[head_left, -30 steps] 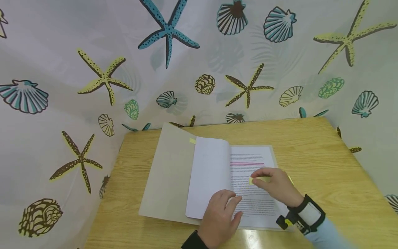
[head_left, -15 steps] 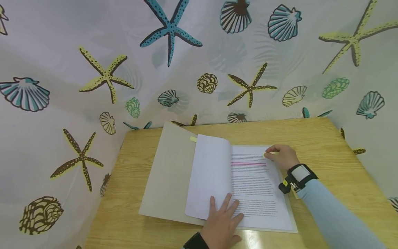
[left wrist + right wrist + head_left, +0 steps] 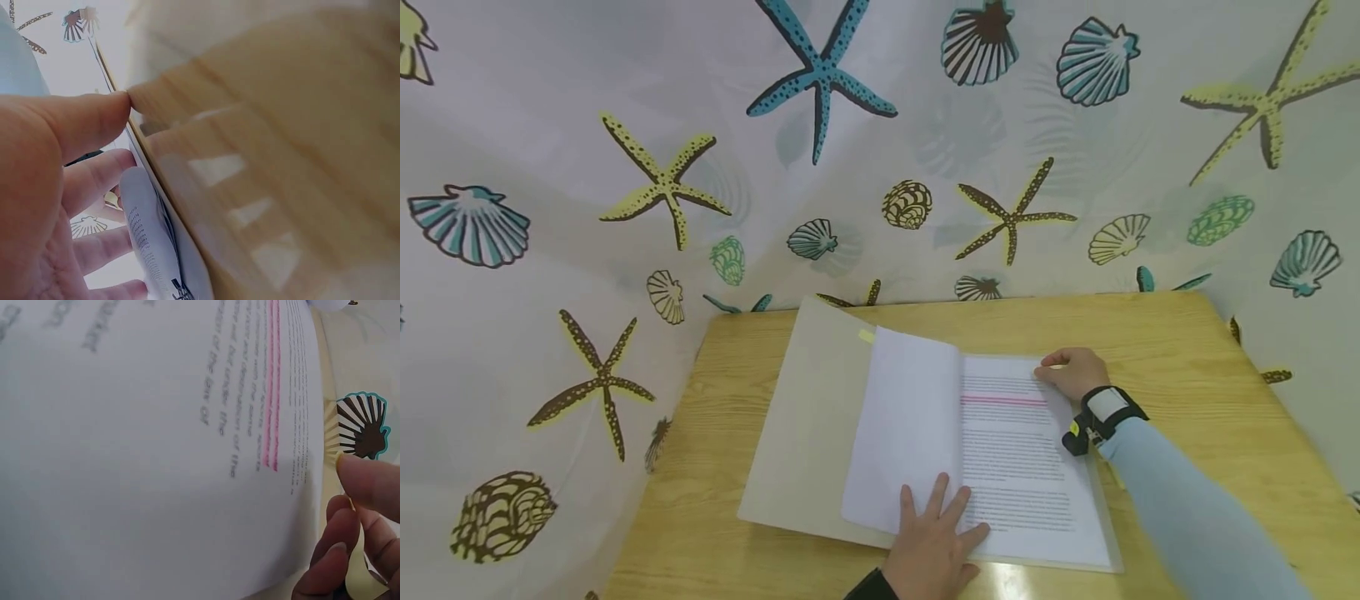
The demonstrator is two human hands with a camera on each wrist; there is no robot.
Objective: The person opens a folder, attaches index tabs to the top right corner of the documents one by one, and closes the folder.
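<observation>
A stapled-looking printed document (image 3: 1015, 467) lies open, its turned page (image 3: 902, 417) curving over to the left. Two pink lines mark the text near the top. My left hand (image 3: 928, 546) rests with spread fingers on the lower edge of the pages. At the upper right margin of the page, my right hand (image 3: 1075, 372) pinches a small yellow sticky note between thumb and fingers. In the right wrist view the curled yellow sticky note (image 3: 365, 575) shows among the fingers. Another yellow sticky tab (image 3: 867, 336) pokes out at the top of the turned page.
The beige cover (image 3: 808, 417) lies folded open on the left. Beneath everything is a wooden table (image 3: 1187, 350). A curtain (image 3: 850, 200) printed with shells and starfish hangs behind and at both sides. A yellowish object (image 3: 1116, 477) is partly hidden under the right sleeve.
My right hand has moved up from mid-page to the upper right margin with the sticky note. The left hand has flattened and spread its fingers on the lower pages.
</observation>
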